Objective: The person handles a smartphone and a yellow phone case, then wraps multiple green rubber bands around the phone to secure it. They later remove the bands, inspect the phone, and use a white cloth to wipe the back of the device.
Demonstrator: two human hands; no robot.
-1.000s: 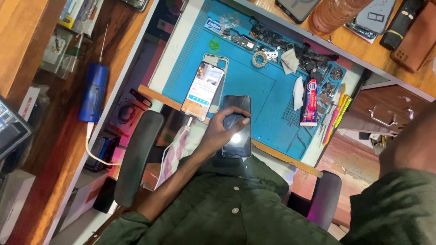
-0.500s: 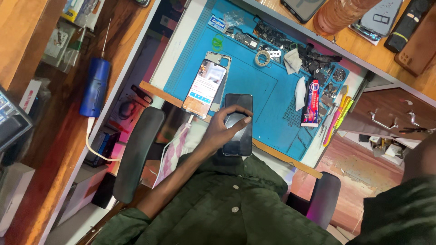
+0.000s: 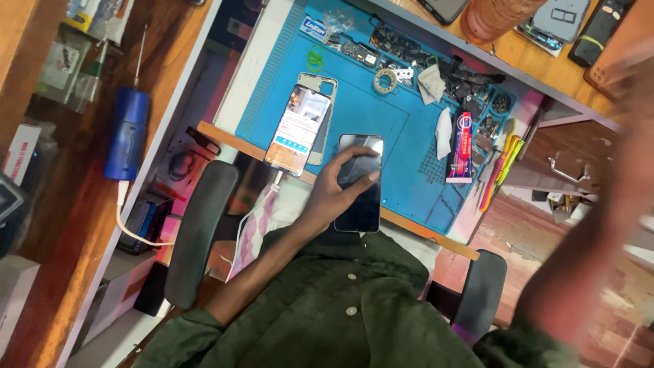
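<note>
My left hand (image 3: 338, 193) grips a dark phone (image 3: 361, 208) with a black screen, thumb and fingers lying across its glass. The phone is held over the near edge of a blue work mat (image 3: 388, 126). Just left of it, a second phone (image 3: 298, 129) with a lit screen rests on a bare phone frame on the mat. My right arm is a blurred streak (image 3: 606, 204) down the right side of the view. Its hand cannot be made out.
A red and white tube (image 3: 461, 146), a tape roll (image 3: 385, 80), a green band (image 3: 315, 58) and several small parts lie on the mat. Coloured tools (image 3: 501, 167) sit at its right edge. A blue cylinder (image 3: 127, 133) rests on the wooden shelf at left. Black chair armrests (image 3: 197, 232) flank my lap.
My right arm has swung up along the right side and blurs. The left hand keeps its hold on the dark phone, which has barely shifted.
</note>
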